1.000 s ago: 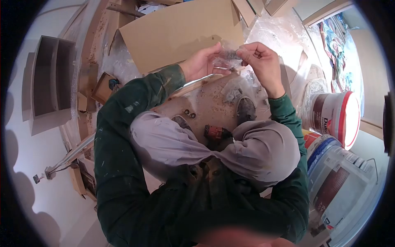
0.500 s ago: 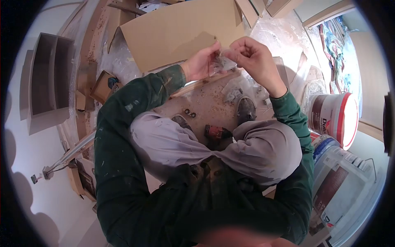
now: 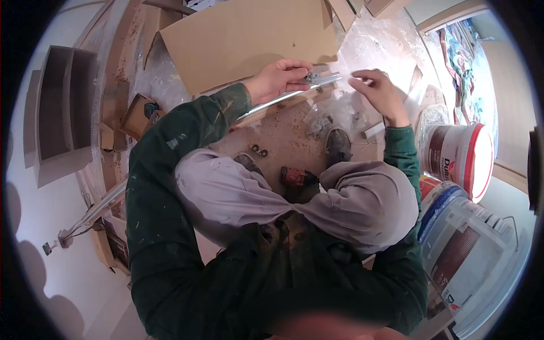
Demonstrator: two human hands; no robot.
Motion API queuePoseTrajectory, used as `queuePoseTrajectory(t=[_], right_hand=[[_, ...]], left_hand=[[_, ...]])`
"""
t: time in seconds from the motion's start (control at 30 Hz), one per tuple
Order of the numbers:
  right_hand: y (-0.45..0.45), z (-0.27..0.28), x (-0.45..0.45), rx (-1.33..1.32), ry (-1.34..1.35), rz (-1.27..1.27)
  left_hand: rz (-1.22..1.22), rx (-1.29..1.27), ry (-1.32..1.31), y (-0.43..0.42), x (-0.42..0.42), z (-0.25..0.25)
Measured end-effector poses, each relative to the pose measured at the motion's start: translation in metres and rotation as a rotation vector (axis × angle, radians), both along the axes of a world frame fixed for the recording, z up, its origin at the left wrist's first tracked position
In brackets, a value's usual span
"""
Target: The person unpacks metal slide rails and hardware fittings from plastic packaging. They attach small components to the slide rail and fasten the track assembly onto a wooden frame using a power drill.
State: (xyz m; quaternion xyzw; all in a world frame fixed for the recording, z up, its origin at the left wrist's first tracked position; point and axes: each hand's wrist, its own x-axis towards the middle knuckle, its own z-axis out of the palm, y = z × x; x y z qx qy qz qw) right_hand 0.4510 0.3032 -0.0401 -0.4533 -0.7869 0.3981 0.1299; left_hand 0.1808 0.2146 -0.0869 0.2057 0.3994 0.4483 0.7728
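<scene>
My left hand [image 3: 280, 80] is closed, fingertips pinching small grey metal fittings [image 3: 312, 78]; their exact kind is too small to make out. Just below and behind it runs a shiny metal rail [image 3: 266, 104], lying along a wooden strip. To the right, my right hand [image 3: 377, 93] is apart from the fittings, its thumb and fingers spread with nothing visible between them. A clear plastic bag with small parts [image 3: 321, 123] lies on the floor near my shoe [image 3: 338, 146].
A large cardboard sheet [image 3: 249, 42] lies ahead. Between my feet rests a red and black power drill [image 3: 296, 177], with a small dark metal part [image 3: 259, 151] nearby. White buckets [image 3: 456, 158] and a clear tub [image 3: 473, 255] stand right. A grey cabinet box [image 3: 65, 107] is left.
Both hands were together at a crinkled clear bag. Now my right hand has moved away to the right and opened, while my left hand keeps the small fittings. The metal rail shows more.
</scene>
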Motion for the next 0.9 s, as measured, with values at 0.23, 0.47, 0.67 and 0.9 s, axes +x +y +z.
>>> queuePoseTrajectory(t=[0.23,0.47,0.67,0.9], right_hand=[[-0.011,-0.017,-0.05,-0.425,0.381,-0.009],[0.036,-0.055,-0.025,-0.53,0.507,-0.292],[0.088,-0.149,0.031,-0.428,0.129,-0.473],[0.117,-0.188,0.038,-0.61,0.049,-0.381]], left_hand=[[-0.032,0.146,0.103,0.01,0.009,-0.004],[-0.013,0.068,0.184,0.011,-0.006,-0.019],[-0.099,-0.109,0.218,0.008,-0.051,-0.06],[-0.268,-0.066,0.429,0.009,-0.042,-0.048]])
